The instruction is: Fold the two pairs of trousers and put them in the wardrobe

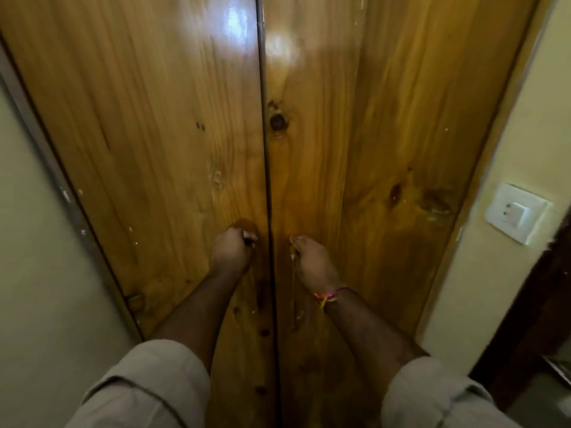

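A wooden wardrobe fills the view, its two varnished doors meeting at a dark centre seam. The left door point(148, 125) and the right door point(370, 125) both stand closed. My left hand point(231, 251) is closed around a small handle on the left door, right beside the seam. My right hand point(312, 264), with a coloured thread band at the wrist, grips the handle on the right door at about the same height. No trousers are in view.
A pale wall point(37, 273) borders the wardrobe on the left. On the right a cream wall carries a white switch plate point(516, 213). A dark door frame point(537, 319) lies further right.
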